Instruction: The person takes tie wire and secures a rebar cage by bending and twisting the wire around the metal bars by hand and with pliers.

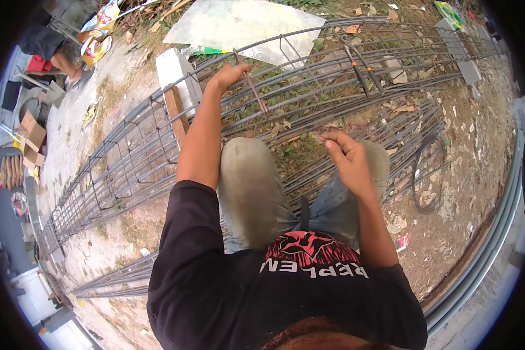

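Observation:
A long cage of steel rebar [119, 160] runs across the view in front of my knees, with square stirrups around its bars. My left hand [230, 76] reaches to the cage's far side, its fingers closed around the top of a rusty stirrup [256, 93]. My right hand [347, 156] is raised over my right knee, thumb and fingers pinched together. Whatever it pinches is too small to make out. To its upper right, a long-handled cutter or pincer tool [359, 67] with black and orange grips lies on the bars.
White blocks [178, 73] and a grey block [452, 44] support the cage. Loose rebar [411, 131] lies beneath and beside my legs, near a coil of black wire [417, 181]. A translucent sheet [245, 29] lies beyond. Another person's leg [67, 65] shows at upper left.

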### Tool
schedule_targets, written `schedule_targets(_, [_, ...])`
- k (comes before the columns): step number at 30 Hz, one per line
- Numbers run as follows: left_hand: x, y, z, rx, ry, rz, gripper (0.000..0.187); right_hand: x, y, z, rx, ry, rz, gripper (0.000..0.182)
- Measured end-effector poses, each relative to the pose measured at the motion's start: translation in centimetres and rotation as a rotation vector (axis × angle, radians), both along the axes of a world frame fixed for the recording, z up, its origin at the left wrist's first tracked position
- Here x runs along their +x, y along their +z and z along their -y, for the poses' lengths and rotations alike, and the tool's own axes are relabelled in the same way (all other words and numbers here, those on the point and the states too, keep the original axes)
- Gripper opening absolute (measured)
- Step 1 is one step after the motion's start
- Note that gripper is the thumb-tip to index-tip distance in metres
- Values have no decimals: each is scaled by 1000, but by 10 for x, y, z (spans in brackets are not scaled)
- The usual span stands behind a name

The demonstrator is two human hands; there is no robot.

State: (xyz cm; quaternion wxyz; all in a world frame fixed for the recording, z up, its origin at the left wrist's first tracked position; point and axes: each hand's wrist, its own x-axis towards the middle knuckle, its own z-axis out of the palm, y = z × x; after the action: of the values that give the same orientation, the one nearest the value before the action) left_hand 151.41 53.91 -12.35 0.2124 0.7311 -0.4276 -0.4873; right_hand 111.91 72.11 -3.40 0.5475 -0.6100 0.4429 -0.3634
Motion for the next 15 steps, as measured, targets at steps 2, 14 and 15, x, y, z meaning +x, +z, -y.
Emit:
schedule_targets(2, [3,1,-2,44,-2,-7,77,0,-1,-4,70,23,-36,25])
schedule_targets(14, [4,14,-3,0,-8,200,90,44,36,26,-277,15,-339,22])
schedule_targets(15, [4,22,-4,-40,-1,221,93,57,43,38,-377,34,-449,21])
